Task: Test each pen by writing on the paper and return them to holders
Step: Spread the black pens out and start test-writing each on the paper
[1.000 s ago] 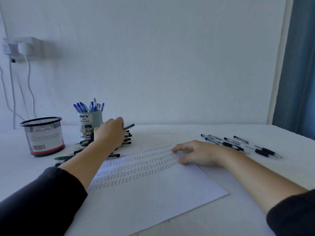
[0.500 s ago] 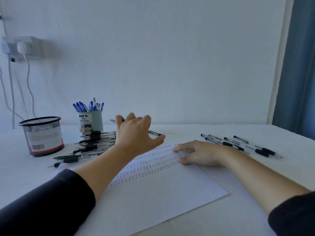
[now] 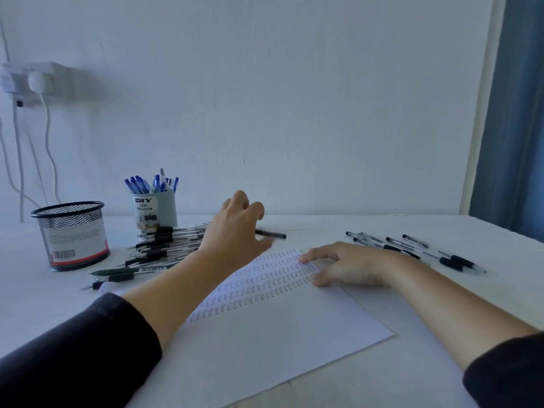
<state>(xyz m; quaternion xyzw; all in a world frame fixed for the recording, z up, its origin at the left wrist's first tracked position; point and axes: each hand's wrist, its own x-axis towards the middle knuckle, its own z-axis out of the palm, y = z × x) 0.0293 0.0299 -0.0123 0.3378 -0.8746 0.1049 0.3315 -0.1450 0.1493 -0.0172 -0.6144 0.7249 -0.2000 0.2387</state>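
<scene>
Moved rightward and farther from the pile since 0.5 s ago: left hand [image 3: 237,228], now above the far edge of the paper [image 3: 265,334], carrying 1 black pen [image 3: 270,234] out of the pile of pens [image 3: 167,245]. Unchanged over the same interval: right hand [image 3: 344,265], flat on the paper's far right corner, fingers extended, gripping nothing, pinning the sheet.

Grip state, left: fingers curled around the pen, holding it; exact pinch contact hidden behind the back of the hand and blurred by motion.

Pen location: projecting from the right side of the left hand, clear of the table, just beyond the paper's far edge. Long axis: roughly horizontal, running left to right, near parallel to the far edge. Visible end pointing right, toward the right hand; tip or cap end cannot be told.

Nearer hand for takeover: right, just near and right of the pen's free end. Judged next requirement: hand-over or re-grip into writing posture, axis rotated toward upright, tip brought down onto unwritten paper near of the written rows.

Holders at far left: mesh holder [image 3: 72,235] and organizer cup [image 3: 154,213] with blue pens.
</scene>
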